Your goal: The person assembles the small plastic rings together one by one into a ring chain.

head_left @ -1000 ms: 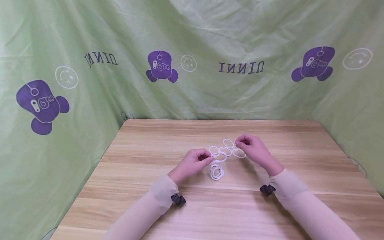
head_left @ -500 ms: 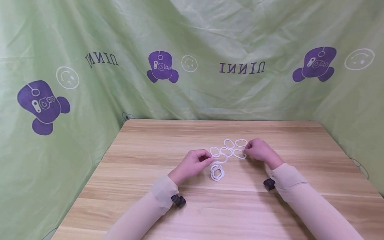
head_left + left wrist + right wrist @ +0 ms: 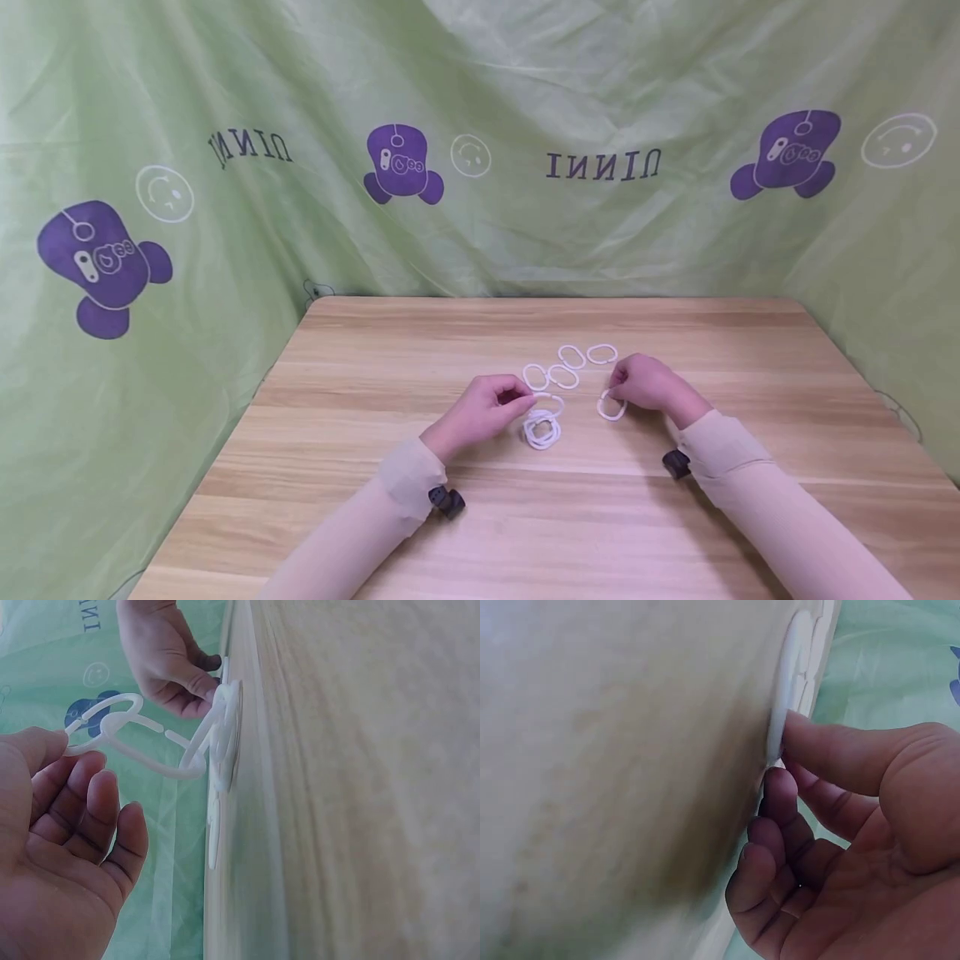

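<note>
— At the bench (image 3: 360, 467) centre, what has the left hand (image 3: 480, 412) got?

— It pinches the top link of a chain of white plastic rings (image 3: 542, 423) between thumb and fingertips. The left wrist view shows that link lifted off the wood, while the lower links lie heaped at about 4 o'clock from the hand.

— And the right hand (image 3: 647, 385)?

— Its thumb and forefinger are clamped on a single white ring (image 3: 611, 407), which sits low at the wood, at about 8 o'clock from the knuckles. The right wrist view shows the ring's edge nipped at the fingertips.

— Are the chain and that ring joined?

— No, they lie near each other but apart, with bare wood between.

— Anything else around?

— Four loose rings (image 3: 571, 357) lie flat at 12 o'clock from the chain, between the two hands and farther off. A green printed cloth (image 3: 480, 125) hangs behind.
</note>
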Available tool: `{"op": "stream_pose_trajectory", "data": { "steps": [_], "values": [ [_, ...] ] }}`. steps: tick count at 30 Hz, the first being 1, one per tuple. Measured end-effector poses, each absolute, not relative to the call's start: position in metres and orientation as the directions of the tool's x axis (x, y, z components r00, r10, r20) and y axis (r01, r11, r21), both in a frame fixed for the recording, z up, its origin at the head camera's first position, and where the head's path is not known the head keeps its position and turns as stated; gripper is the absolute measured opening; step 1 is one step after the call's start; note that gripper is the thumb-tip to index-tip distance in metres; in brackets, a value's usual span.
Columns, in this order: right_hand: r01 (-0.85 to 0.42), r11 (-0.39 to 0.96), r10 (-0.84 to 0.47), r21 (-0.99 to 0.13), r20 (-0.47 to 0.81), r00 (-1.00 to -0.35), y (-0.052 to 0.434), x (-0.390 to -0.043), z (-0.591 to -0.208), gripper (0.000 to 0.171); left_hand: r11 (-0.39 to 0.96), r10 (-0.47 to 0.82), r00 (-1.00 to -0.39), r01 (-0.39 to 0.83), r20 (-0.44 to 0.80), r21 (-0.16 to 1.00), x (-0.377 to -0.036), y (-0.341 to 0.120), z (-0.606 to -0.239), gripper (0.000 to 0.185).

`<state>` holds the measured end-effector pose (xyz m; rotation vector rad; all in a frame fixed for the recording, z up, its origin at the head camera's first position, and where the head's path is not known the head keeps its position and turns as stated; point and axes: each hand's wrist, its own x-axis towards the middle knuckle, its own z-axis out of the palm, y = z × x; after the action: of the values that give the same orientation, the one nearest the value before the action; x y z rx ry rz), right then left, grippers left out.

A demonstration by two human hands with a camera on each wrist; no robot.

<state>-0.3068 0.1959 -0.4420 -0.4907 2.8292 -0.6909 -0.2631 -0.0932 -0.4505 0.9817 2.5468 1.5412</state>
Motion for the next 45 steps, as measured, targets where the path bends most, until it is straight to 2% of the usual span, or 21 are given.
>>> {"op": "stream_pose_trajectory", "data": {
  "steps": [6,11,17,27,36,45],
  "values": [
    [-0.279,0.837,-0.365,-0.470,-0.100,-0.926,0.195,-0.301,-0.441,0.013,0.310,0.522,-0.795,0.516,0.311,0.798,-0.263,-0.093,-0.450,0.022],
    [-0.321,0.769,-0.395,-0.553,-0.017,-0.918,0.187,-0.292,-0.433,0.008,0.316,0.520,-0.796,0.516,0.309,0.796,-0.263,-0.094,-0.450,0.021],
    [-0.415,0.650,-0.487,-0.637,0.070,-0.871,0.176,-0.277,-0.416,0.006,0.331,0.521,-0.799,0.512,0.299,0.793,-0.264,-0.094,-0.449,0.025],
    [-0.504,0.580,-0.560,-0.640,0.136,-0.817,0.161,-0.258,-0.401,0.011,0.325,0.537,-0.784,0.533,0.311,0.781,-0.264,-0.094,-0.448,0.022],
    [-0.525,0.570,-0.554,-0.633,0.176,-0.814,0.151,-0.254,-0.406,0.006,0.315,0.565,-0.774,0.521,0.285,0.793,-0.260,-0.090,-0.449,0.024],
    [-0.506,0.601,-0.520,-0.619,0.178,-0.836,0.147,-0.255,-0.407,0.006,0.324,0.597,-0.750,0.550,0.284,0.770,-0.259,-0.089,-0.450,0.016]
  ]
}}
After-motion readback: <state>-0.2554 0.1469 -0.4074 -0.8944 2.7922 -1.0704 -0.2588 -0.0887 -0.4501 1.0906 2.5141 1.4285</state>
